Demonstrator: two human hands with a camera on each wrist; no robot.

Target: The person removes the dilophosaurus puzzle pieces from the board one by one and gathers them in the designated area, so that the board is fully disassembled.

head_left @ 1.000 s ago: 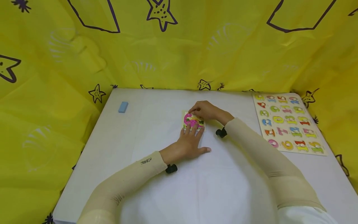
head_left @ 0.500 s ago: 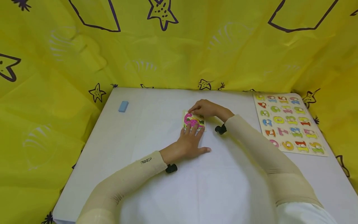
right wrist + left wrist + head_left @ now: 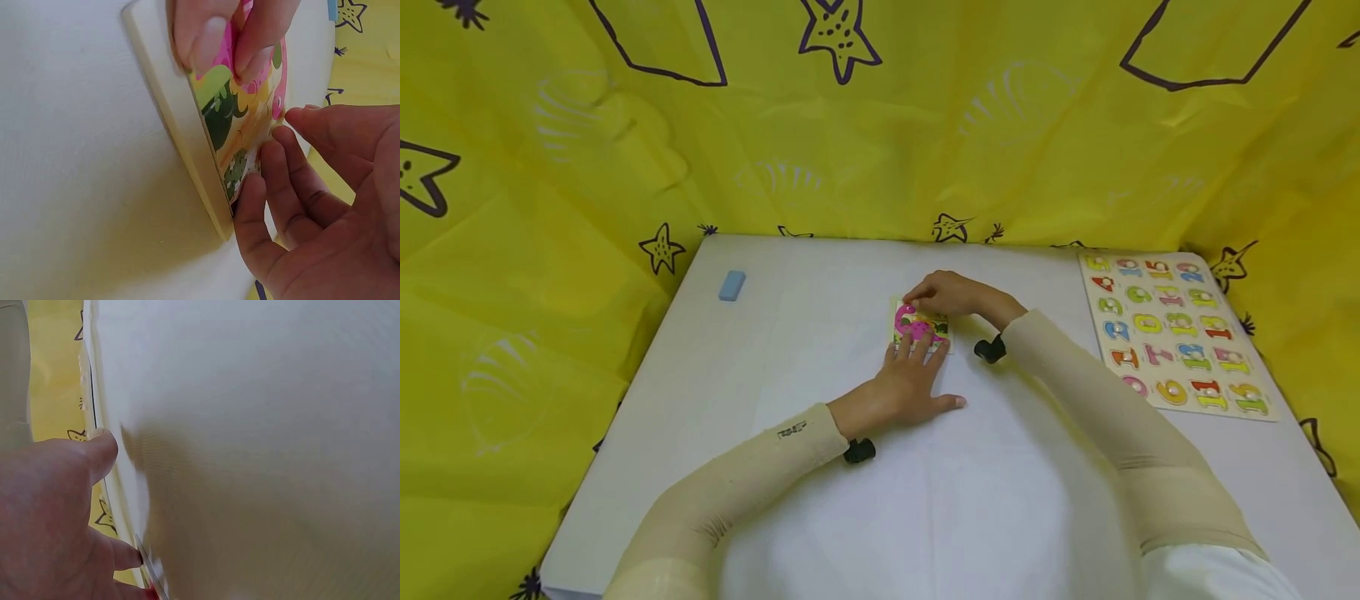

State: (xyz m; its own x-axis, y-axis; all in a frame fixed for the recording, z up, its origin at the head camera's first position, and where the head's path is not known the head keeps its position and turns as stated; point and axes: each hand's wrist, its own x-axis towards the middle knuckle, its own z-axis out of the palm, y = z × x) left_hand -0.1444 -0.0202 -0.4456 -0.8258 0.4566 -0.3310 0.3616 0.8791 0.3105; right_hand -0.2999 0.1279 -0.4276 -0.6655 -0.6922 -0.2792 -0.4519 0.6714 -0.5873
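A small square dinosaur puzzle (image 3: 899, 325), with a pink dinosaur in a pale frame, lies at mid-table in the head view. My left hand (image 3: 910, 390) rests on its near side, fingers straight and spread, thumb out to the right over the table. At the far edge, my right hand (image 3: 953, 293) has its fingers curled, thumb and index fingertip pinched close together beside the dinosaur's head. The right wrist view shows these right fingertips on the picture (image 3: 222, 125) and its far edge, with two left fingertips (image 3: 209, 44) pressing from above. Part of the picture is hidden under both hands.
A wooden number board (image 3: 1180, 333) with several coloured numerals lies at the table's right. A light blue block (image 3: 732, 286) sits at the far left. Yellow patterned cloth (image 3: 880, 150) walls in the back and sides of the white table (image 3: 805, 333).
My left hand stays in place on the dinosaur puzzle. The right hand shifts only slightly at the far edge, its fingers still at the same corner.
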